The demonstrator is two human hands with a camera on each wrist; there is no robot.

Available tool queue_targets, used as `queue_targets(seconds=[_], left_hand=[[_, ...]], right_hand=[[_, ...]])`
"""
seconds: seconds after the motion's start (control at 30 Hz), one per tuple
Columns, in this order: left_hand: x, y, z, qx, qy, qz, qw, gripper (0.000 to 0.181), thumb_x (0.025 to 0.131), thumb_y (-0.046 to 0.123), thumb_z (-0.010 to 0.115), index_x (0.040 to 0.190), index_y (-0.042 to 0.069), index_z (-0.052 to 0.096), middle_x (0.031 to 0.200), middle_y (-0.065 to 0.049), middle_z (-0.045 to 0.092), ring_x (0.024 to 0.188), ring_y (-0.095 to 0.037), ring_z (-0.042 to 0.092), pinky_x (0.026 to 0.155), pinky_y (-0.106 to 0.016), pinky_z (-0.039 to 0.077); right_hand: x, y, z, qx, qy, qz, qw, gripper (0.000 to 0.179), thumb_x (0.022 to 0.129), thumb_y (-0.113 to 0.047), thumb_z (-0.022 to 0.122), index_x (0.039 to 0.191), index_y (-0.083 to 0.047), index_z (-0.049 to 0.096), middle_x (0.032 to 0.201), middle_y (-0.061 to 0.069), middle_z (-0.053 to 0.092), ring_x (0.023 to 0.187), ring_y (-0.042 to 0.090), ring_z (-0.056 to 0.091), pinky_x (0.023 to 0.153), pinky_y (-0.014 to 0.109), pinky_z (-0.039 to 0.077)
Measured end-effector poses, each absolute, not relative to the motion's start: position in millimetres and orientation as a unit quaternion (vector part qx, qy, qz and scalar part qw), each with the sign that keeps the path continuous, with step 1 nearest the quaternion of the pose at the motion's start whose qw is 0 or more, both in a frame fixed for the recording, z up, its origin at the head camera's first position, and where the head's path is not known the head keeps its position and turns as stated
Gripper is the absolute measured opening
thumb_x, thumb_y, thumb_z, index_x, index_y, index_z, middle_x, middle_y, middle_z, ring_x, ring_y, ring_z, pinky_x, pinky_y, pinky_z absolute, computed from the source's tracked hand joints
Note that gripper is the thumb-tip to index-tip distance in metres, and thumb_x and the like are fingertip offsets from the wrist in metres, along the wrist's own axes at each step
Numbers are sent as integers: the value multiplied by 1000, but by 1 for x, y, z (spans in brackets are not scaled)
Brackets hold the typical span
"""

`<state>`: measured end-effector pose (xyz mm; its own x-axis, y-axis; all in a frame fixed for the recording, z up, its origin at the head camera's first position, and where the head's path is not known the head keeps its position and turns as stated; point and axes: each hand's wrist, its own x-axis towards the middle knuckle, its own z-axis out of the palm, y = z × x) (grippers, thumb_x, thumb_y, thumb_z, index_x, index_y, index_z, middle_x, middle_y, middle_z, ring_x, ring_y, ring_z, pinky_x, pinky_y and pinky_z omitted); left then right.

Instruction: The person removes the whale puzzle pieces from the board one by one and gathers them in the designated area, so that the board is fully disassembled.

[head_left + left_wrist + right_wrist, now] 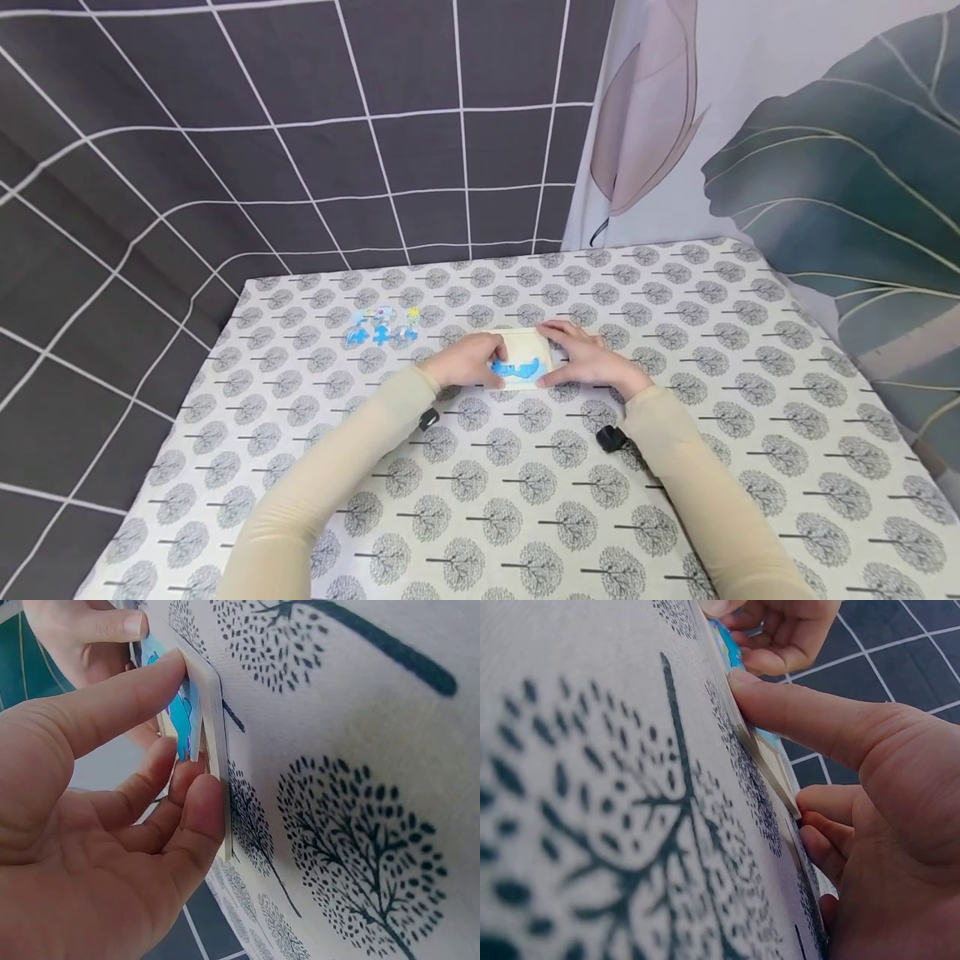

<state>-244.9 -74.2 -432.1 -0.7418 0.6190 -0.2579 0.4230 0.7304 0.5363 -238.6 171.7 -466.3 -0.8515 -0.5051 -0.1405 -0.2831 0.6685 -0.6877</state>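
Puzzle tray (525, 340), pale and shallow, is on the table (585, 575), around the middle between its left and right edges and apart from its far edge; whether it lies wholly flat, I cannot tell. Along the tray's near edge there are blue pieces (528, 369), while its far part shows bare. At the tray's left edge, the left hand (467, 360) pinches a blue piece (181, 716) between thumb and fingers, and this piece seems to be tilted. The right hand (592, 361) is spread around the right edge, with the thumb at the near corner and a finger at the far one, gripping the tray. Further out, toward the table's far left corner, lie loose pieces (381, 335), one with a yellow sun (413, 312). In my judgement, the step in hand is fitting the near row; the next move calls for gentle aligning and pressing down, with the tray well steadied
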Motion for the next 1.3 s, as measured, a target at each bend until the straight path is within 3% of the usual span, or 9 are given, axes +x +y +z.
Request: queue_targets(seconds=[0.17,0.47,0.77,1.3], left_hand=[[-245,-74,-433,299,905,220,210,33,82,13,82,110,5,66,100,-2,63,94,-17,56,92,-33,48],[-242,-74,-430,313,904,213,198,29,81,12,83,107,8,70,97,-1,63,92,-17,54,89,-33,47],[-239,-72,-426,313,907,216,182,26,80,8,82,104,6,71,96,-2,64,89,-16,55,87,-31,48],[-233,-66,-419,326,914,166,173,25,83,7,78,106,0,75,106,-8,69,98,-22,62,96,-37,50]], right_hand=[[-239,171,-465,-219,898,-345,164,106,73,-39,87,157,-6,31,163,16,22,149,39,19,112,71,10],[-238,171,-464,-215,896,-349,168,104,74,-36,87,157,-6,31,163,15,22,149,38,18,112,73,5],[-240,172,-466,-217,896,-348,167,104,74,-37,87,157,-6,31,162,15,23,149,39,19,112,73,7],[-242,172,-466,-218,898,-345,166,105,74,-39,87,157,-7,31,163,15,22,149,39,19,111,72,9]])
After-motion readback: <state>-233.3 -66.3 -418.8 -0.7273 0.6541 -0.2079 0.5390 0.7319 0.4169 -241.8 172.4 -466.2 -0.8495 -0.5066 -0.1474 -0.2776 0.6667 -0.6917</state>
